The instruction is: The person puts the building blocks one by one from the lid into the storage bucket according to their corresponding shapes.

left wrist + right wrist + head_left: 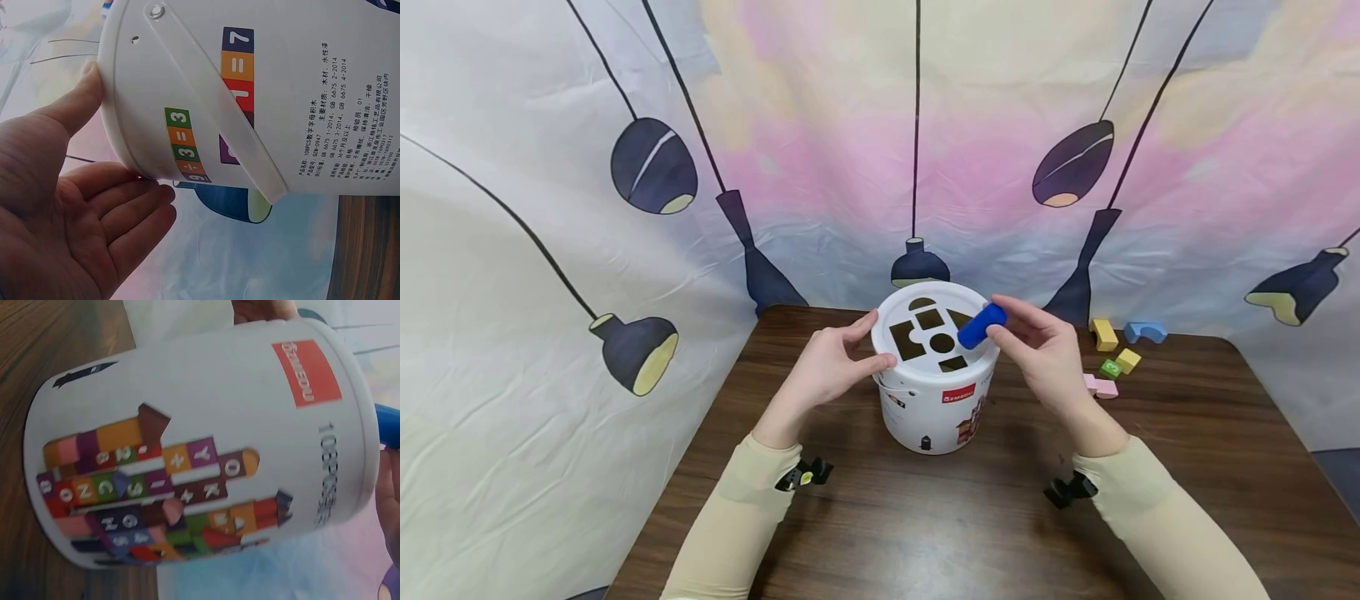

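A white bucket (pixel 917 412) stands on the brown table, its lid (pixel 891 315) cut with holes of several shapes, a round one in the middle. My right hand (pixel 1043 350) pinches a blue cylinder block (pixel 982 326) between thumb and fingers, tilted over the right part of the lid. At the lid's left rim rests my left hand (pixel 829 367), thumb and fingers spread along the edge. In the left wrist view the thumb and a fingertip touch the rim beside the white handle (pixel 212 100). The right wrist view shows only the end of the blue cylinder at the rim.
To the right on the table (pixel 1195 467) lie a yellow arch block (pixel 1103 334), a blue arch block (pixel 1146 332), a small yellow block (pixel 1128 360), a green number block (pixel 1111 369) and pink blocks (pixel 1105 388). A cloth printed with lamps (pixel 850 150) hangs behind.
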`<state>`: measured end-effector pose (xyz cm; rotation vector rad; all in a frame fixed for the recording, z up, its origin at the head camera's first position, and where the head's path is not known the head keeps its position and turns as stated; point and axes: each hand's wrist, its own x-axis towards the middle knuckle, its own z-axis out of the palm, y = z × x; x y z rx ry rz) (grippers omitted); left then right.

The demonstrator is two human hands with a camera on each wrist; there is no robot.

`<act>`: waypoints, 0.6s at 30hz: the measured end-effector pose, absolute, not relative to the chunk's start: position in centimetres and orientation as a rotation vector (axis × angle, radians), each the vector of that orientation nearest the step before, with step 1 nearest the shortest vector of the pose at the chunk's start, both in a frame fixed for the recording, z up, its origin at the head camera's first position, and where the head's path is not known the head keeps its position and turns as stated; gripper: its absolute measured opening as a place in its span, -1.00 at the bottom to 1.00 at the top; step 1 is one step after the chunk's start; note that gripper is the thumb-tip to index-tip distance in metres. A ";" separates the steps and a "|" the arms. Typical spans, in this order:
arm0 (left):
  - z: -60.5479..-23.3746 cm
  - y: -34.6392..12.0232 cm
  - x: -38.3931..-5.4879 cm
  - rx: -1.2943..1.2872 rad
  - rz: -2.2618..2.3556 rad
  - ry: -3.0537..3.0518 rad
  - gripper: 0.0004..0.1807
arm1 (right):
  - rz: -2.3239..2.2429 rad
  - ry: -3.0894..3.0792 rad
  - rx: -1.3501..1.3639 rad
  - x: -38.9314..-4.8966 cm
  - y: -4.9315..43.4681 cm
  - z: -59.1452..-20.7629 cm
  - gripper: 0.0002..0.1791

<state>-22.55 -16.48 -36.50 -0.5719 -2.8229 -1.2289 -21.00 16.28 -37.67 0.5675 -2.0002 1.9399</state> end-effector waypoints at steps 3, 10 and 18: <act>-36.6 -16.5 -22.6 -0.573 -1.244 -2.821 -0.08 | 1.899 -2.043 0.602 -21.4 15.4 -37.2 -0.54; -36.5 -16.6 -22.5 -0.566 -1.246 -2.831 -0.08 | 1.869 -2.129 0.638 -22.0 13.6 -36.2 -0.54; -36.5 -16.5 -22.4 -0.559 -1.238 -2.839 -0.09 | 1.782 -2.220 0.583 -22.4 13.0 -36.1 -0.55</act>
